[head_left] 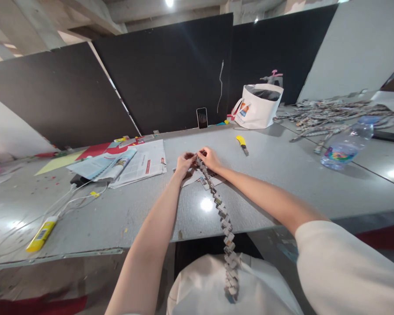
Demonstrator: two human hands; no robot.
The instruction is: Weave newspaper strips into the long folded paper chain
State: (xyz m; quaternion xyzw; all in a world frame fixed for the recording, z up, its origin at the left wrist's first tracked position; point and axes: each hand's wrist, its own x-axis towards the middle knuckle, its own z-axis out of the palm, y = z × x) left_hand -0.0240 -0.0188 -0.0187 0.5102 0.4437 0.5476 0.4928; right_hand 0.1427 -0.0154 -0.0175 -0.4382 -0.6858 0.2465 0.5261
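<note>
A long zigzag chain of folded printed paper (228,232) runs from my hands over the table's front edge and down onto my lap. My left hand (185,162) and my right hand (209,159) meet at its far end, with fingers closed around it from either side. The exact fold between the fingertips is too small to make out. Beneath my hands, loose folded paper pieces (191,178) lie on the grey table (197,218).
Newspapers (147,162) lie to the left, near a yellow glue tube (42,234) and white cables. Behind are a yellow cutter (241,142), a phone (202,118) and a white bag (258,109). A plastic bottle (348,144) and paper strips (328,116) are at the right.
</note>
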